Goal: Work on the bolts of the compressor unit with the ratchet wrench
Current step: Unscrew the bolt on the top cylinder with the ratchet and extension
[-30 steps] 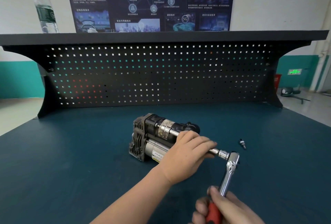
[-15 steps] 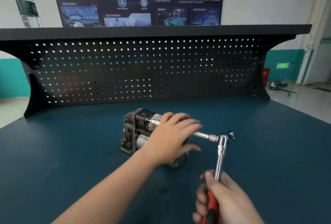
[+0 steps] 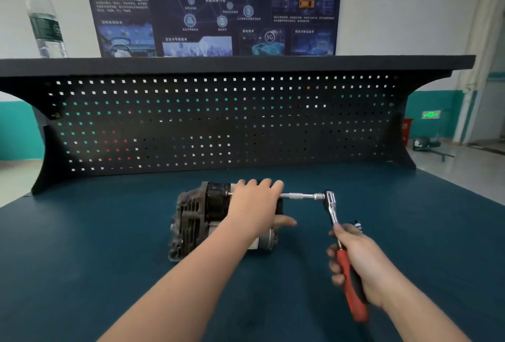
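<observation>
The black and silver compressor unit (image 3: 196, 218) lies on its side on the blue bench top (image 3: 109, 246), finned end to the left. My left hand (image 3: 255, 206) lies over its right part, fingers over the top and thumb out toward the right; the bolt is hidden under it. A ratchet wrench (image 3: 332, 206) with a long silver extension bar (image 3: 299, 196) reaches from the right into the unit. My right hand (image 3: 355, 257) grips the wrench's red and black handle, which points toward me.
A small silver socket or bit (image 3: 358, 224) lies on the bench just behind my right hand. A black pegboard back panel (image 3: 218, 122) with a shelf stands behind, a water bottle (image 3: 45, 18) on the shelf at the left.
The wrench handle has swung toward me and to the right. My left hand has slid left off the extension bar onto the compressor body. The view has shifted closer.
</observation>
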Tool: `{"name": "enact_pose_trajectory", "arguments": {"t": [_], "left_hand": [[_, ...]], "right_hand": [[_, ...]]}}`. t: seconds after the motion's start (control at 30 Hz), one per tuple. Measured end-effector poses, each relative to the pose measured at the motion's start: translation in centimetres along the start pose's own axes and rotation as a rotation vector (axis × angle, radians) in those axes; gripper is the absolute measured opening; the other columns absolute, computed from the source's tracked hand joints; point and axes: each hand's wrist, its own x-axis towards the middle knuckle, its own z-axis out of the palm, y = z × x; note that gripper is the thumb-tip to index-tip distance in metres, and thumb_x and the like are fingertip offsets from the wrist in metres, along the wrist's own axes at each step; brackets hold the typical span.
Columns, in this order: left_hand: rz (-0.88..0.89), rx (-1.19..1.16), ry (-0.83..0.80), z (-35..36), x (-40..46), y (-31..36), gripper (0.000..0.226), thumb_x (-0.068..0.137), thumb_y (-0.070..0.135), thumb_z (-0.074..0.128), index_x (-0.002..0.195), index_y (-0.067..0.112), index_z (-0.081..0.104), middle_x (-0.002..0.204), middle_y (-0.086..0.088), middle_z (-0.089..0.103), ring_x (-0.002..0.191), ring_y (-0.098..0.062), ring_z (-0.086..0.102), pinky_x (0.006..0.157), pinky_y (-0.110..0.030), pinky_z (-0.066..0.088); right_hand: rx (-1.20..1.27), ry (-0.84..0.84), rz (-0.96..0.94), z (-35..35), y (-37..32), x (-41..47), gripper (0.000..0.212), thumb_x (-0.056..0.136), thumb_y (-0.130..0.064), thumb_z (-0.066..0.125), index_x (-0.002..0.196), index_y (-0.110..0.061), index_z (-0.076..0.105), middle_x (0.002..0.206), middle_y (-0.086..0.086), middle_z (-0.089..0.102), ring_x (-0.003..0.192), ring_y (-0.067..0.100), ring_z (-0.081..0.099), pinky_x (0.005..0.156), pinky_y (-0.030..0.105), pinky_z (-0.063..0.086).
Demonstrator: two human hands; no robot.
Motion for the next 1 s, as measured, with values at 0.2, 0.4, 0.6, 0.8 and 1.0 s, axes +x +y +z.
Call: {"name": "enact_pose_trajectory", "arguments": {"t": [0.2,0.4,0.6,0.8,1.0], "left_hand": [[0.242,-0.120,0.251,1.4,1.8,2.0,0.033,0.094,0.041,0.047,0.110,0.015,0.058,0.098,-0.003,0.066,0.100,-0.026,0.061,0.100,-0.040,0.037],[0.233,-0.153,0.368,1.9,2.1,2.2,0.010,0.078,0.032,0.073,0.076,0.023,0.068,0.055,0.007,0.058,0.051,-0.013,0.057,0.062,-0.020,0.047],[0.114,-0.324,0.359,1.2,2.0,2.9,0.013,0.088,0.028,0.062,0.086,0.018,0.070,0.068,0.002,0.066,0.065,-0.022,0.064,0.085,-0.033,0.051],[0.181,-0.276,0.398,1.2,1.4,2.6,0.017,0.083,0.035,0.067,0.090,0.020,0.070,0.068,0.006,0.065,0.068,-0.014,0.066,0.084,-0.033,0.053],[0.188,-0.242,0.408,1.4,1.3,2.5,0.014,0.078,0.030,0.074,0.072,0.019,0.067,0.057,0.006,0.062,0.055,-0.014,0.064,0.079,-0.030,0.055]], "right_hand": [[-0.099,-0.075,0.011,-0.9,-0.7,1.7,0.027,0.102,-0.031,0.042,0.098,-0.007,0.051,0.046,0.009,0.043,0.032,0.018,0.037,0.035,0.020,0.031],[-0.068,-0.081,-0.038,-0.3,1.6,2.4,0.028,0.102,-0.029,0.040,0.098,-0.003,0.051,0.044,0.012,0.037,0.030,0.018,0.034,0.036,0.021,0.032],[-0.221,-0.009,-0.145,0.0,2.0,2.6,0.028,0.103,-0.029,0.037,0.095,-0.007,0.053,0.044,0.008,0.039,0.032,0.018,0.035,0.039,0.023,0.035],[-0.091,-0.084,0.085,-0.6,-2.0,0.1,0.030,0.102,-0.028,0.042,0.098,0.000,0.054,0.042,0.009,0.038,0.028,0.017,0.032,0.032,0.019,0.030],[-0.098,-0.051,0.036,0.4,0.0,0.3,0.031,0.104,-0.028,0.037,0.097,-0.002,0.052,0.041,0.008,0.038,0.028,0.017,0.033,0.033,0.019,0.031]]}}
